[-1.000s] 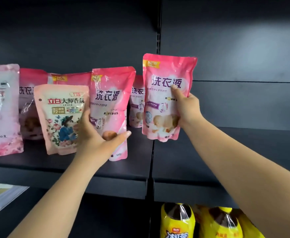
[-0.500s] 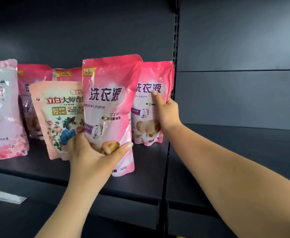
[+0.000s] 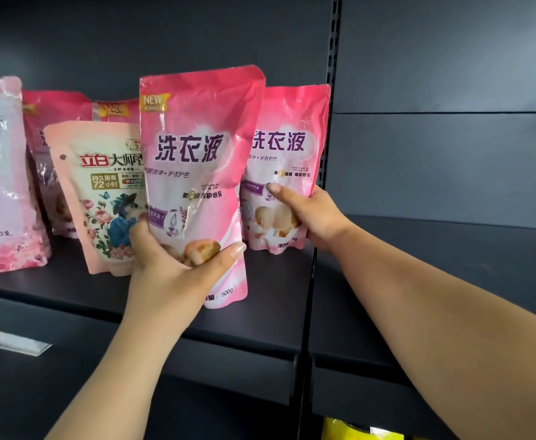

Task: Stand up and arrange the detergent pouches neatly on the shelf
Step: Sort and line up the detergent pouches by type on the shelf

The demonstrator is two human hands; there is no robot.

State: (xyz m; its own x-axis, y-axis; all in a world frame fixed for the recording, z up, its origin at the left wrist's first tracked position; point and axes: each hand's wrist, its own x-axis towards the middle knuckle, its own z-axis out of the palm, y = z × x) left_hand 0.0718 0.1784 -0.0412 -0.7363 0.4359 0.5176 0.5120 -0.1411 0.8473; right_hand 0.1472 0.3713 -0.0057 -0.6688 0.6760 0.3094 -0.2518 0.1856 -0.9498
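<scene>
where the left hand (image 3: 177,265) grips, front pouch (image 3: 196,173) base hidden

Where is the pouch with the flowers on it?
In the head view, the flowery pouch stands on the shelf, left of centre, just left of the big pink pouch gripped by the left hand.

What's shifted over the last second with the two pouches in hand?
The right hand carried its pink pouch from the right bay leftwards and down onto the shelf beside the upright post; its base now looks seated there. The left hand still grips the front pink pouch, lifted. The floral pouch and the pouches behind it have not moved.
</scene>
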